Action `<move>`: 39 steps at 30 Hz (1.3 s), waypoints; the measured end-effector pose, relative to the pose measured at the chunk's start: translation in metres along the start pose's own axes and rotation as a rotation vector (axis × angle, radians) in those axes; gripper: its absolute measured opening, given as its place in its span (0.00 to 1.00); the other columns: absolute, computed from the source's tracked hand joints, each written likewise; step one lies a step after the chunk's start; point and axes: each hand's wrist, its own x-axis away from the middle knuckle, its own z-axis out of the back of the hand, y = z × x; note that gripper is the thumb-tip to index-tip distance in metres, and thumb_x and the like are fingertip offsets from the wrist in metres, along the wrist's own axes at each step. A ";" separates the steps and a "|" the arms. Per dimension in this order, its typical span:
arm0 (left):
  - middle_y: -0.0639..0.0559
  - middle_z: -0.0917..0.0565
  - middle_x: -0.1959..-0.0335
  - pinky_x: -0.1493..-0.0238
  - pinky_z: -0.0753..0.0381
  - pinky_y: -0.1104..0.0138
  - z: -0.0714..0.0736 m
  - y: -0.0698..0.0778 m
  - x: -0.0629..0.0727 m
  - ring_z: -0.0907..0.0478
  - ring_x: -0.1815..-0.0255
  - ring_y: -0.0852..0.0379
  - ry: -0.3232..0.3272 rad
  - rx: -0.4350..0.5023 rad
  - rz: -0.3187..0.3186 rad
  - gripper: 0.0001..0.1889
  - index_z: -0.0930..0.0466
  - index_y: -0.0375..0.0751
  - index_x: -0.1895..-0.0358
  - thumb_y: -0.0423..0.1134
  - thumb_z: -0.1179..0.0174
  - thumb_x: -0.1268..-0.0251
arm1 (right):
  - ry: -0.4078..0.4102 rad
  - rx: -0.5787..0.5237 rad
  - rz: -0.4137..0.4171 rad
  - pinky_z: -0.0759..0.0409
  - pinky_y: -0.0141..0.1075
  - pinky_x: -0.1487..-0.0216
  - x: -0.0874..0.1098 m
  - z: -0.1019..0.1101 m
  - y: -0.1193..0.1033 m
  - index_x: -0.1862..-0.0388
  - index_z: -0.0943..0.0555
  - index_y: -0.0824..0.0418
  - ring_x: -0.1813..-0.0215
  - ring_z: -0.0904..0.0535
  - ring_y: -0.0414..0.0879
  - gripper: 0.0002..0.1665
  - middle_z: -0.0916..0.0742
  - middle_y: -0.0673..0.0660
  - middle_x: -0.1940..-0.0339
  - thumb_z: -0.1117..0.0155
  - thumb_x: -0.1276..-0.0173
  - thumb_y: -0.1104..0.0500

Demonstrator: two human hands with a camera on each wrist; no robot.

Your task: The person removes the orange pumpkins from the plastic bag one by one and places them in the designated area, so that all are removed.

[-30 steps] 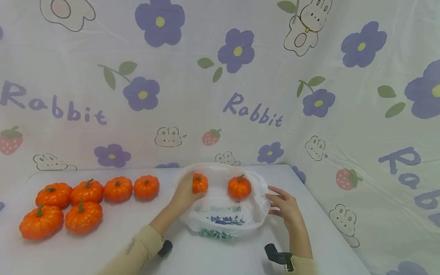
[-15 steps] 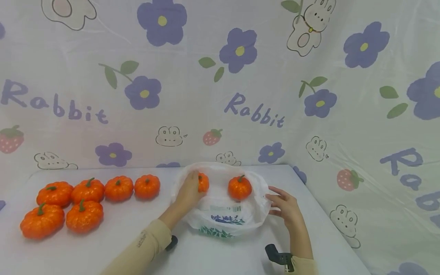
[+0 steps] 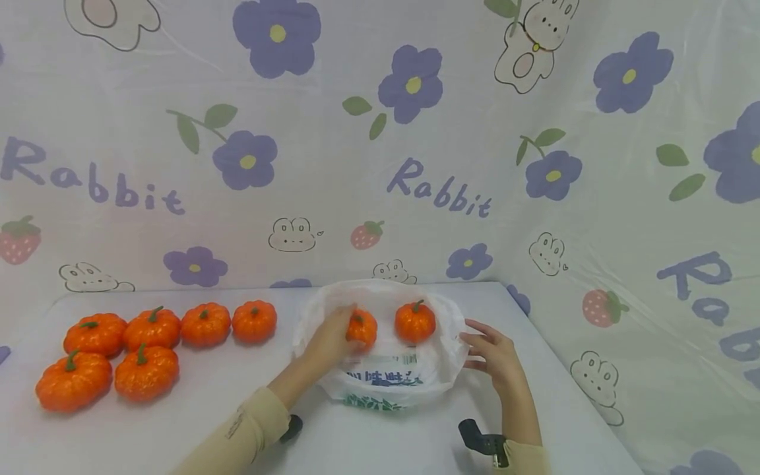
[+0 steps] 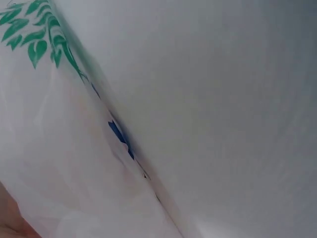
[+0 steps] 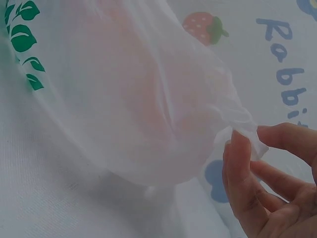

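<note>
A white plastic bag (image 3: 445,369) with green leaf print and blue lettering lies with its mouth spread on the table. Inside it at the right sits a small orange pumpkin (image 3: 415,323) with a green stem. My left hand (image 3: 328,340) reaches over the bag's left rim and holds a second small pumpkin (image 3: 364,330), thumb at its front and fingers behind. On the right, my right hand (image 3: 495,356) pinches the bag's edge between thumb and fingertip, as the right wrist view shows. In the left wrist view the bag's side (image 4: 74,148) hides most of the left hand.
Several more orange pumpkins (image 3: 145,373) stand grouped at the left of the white table (image 3: 237,402), two of them in front of a row. A white curtain (image 3: 332,165) printed with flowers and rabbits hangs behind and to the right.
My left hand has shifted the pumpkin it holds slightly right and toward the front within the bag. The right hand keeps its pinch on the rim, and the pumpkins on the table stay put.
</note>
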 end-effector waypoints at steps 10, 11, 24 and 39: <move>0.43 0.34 0.26 0.25 0.37 0.47 0.000 -0.008 -0.003 0.36 0.25 0.43 -0.011 0.076 0.041 0.42 0.40 0.40 0.26 0.38 0.30 0.43 | -0.004 -0.029 -0.002 0.13 0.32 0.62 -0.001 0.001 0.001 0.30 0.31 0.60 0.64 0.18 0.40 0.33 0.16 0.60 0.46 0.36 0.31 0.53; 0.42 0.34 0.26 0.25 0.37 0.47 0.000 -0.009 -0.004 0.36 0.26 0.42 -0.022 0.077 0.048 0.43 0.41 0.39 0.26 0.39 0.29 0.44 | -0.004 -0.032 -0.004 0.13 0.32 0.62 -0.001 0.001 0.001 0.30 0.31 0.60 0.64 0.18 0.40 0.33 0.16 0.59 0.46 0.36 0.31 0.53; 0.41 0.31 0.28 0.27 0.35 0.46 0.001 -0.015 -0.005 0.34 0.27 0.41 -0.063 0.103 0.087 0.40 0.37 0.39 0.28 0.38 0.29 0.44 | 0.000 -0.018 -0.002 0.13 0.31 0.61 0.001 0.002 0.001 0.30 0.31 0.60 0.63 0.18 0.41 0.32 0.19 0.65 0.41 0.37 0.30 0.53; 0.42 0.28 0.30 0.29 0.31 0.46 0.016 -0.016 0.015 0.31 0.29 0.41 -0.068 0.122 0.034 0.37 0.34 0.40 0.29 0.36 0.31 0.43 | 0.002 -0.011 -0.003 0.13 0.32 0.60 0.000 -0.001 0.000 0.30 0.30 0.59 0.62 0.19 0.43 0.32 0.21 0.67 0.38 0.37 0.31 0.52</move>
